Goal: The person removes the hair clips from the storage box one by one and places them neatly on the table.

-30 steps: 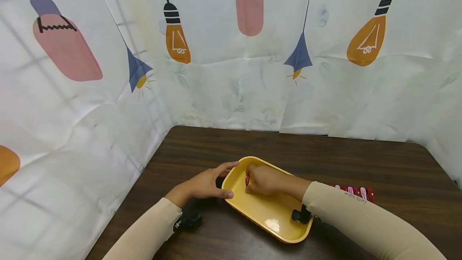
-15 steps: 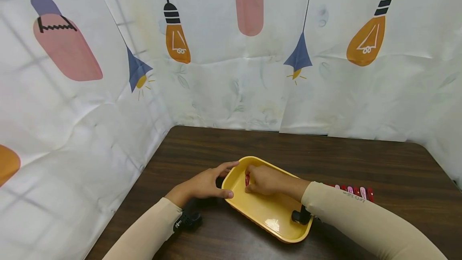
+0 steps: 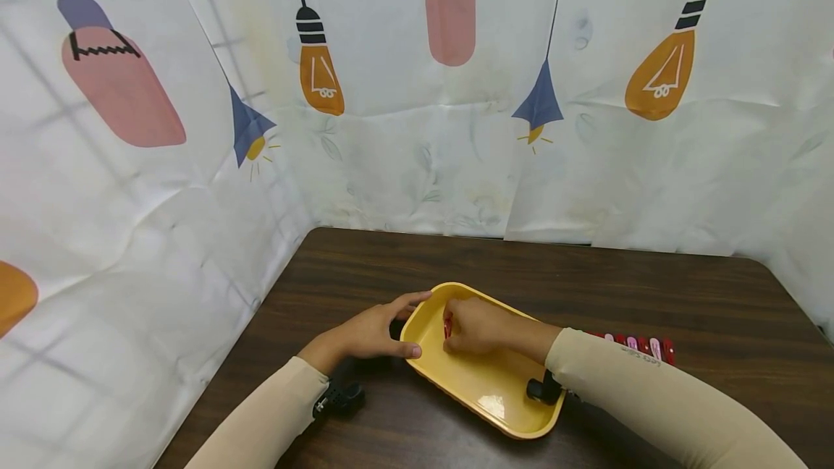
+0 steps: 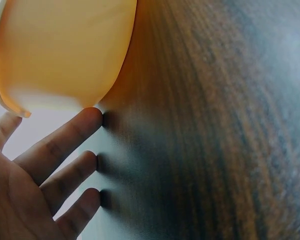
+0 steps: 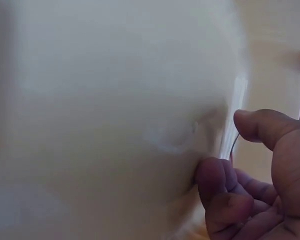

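A yellow plastic tray [image 3: 470,376] lies at a slant on the dark table. My right hand [image 3: 478,326] is down inside its far left end, pinching a small red hair clip [image 3: 447,328] by the tray floor. In the right wrist view only a thin sliver of the clip shows between thumb and curled fingers. At the tray's left end is my left hand [image 3: 368,331], fingers spread and thumb at the rim. From the left wrist, the index fingertip [image 4: 94,118] meets the tray's lower edge, and the other fingertips are down by the tabletop.
To the right of the tray, a row of red and pink hair clips [image 3: 633,343] lies on the table [image 3: 730,324], partly behind the right sleeve [image 3: 625,375]. White sheeting [image 3: 404,165] printed with lamps hangs along the back and left edges.
The red clip and the right hand's fingers have shifted very slightly in the tray. The left hand and tray stay in place.
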The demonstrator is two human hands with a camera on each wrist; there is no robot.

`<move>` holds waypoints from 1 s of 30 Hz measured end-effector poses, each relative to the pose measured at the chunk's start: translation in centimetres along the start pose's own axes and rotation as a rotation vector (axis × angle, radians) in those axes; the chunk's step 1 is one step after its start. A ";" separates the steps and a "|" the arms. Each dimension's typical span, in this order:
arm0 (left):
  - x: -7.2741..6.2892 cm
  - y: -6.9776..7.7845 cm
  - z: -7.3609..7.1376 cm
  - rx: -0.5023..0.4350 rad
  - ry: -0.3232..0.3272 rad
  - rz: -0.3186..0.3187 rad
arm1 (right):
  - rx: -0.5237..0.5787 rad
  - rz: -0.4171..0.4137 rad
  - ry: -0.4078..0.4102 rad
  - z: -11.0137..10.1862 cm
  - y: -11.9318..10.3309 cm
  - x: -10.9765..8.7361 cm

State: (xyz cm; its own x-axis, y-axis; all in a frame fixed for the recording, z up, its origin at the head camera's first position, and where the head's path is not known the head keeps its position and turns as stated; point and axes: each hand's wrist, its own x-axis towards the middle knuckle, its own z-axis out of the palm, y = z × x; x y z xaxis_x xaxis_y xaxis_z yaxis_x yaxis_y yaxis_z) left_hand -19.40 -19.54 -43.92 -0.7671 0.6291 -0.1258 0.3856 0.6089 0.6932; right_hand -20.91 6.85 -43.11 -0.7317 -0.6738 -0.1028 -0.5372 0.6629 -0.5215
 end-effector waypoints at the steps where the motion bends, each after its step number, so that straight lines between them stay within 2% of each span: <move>1: 0.0 0.0 0.0 -0.001 -0.001 0.001 | 0.005 -0.010 0.004 -0.1 0.0 0.0; 4: 0.0 0.1 0.0 -0.004 -0.002 0.003 | 0.014 -0.018 0.012 -0.7 -0.2 -0.1; 10: 0.0 0.2 0.0 -0.005 -0.005 0.003 | 0.004 0.018 -0.008 -1.7 -0.7 -0.2; 19: 0.1 0.1 -0.1 -0.010 -0.008 0.003 | 0.006 0.032 0.033 -3.7 -1.3 -0.8; 30: 0.2 -0.1 0.0 -0.005 -0.011 0.000 | 0.031 0.029 0.083 -6.1 -1.0 -2.8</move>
State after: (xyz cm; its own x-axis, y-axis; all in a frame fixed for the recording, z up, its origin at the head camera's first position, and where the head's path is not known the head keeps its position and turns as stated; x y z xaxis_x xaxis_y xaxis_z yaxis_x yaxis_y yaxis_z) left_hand -19.62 -19.49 -43.98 -0.7616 0.6342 -0.1335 0.3829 0.6065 0.6968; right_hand -20.83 10.04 -37.13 -0.7796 -0.6245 -0.0482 -0.5031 0.6702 -0.5456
